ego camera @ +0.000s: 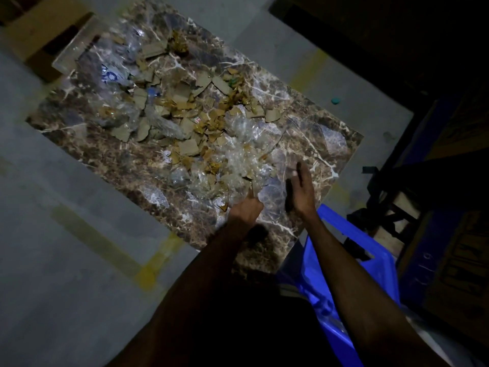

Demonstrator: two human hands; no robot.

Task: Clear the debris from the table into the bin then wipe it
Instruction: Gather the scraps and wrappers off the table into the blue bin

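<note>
A brown marble table carries a wide heap of debris: torn cardboard pieces, crumpled clear plastic wrap and squashed clear bottles. My left hand is at the near edge of the heap, its fingers curled into the clear plastic. A little to its right, my right hand stands on its edge on the bare marble with straight fingers, holding nothing. A blue bin stands beside the table's near corner, under my right forearm.
Grey concrete floor with yellow lines surrounds the table. A small green cap lies on the floor beyond the table's right edge. Dark furniture and boxes crowd the right side. A cardboard box stands at the far left.
</note>
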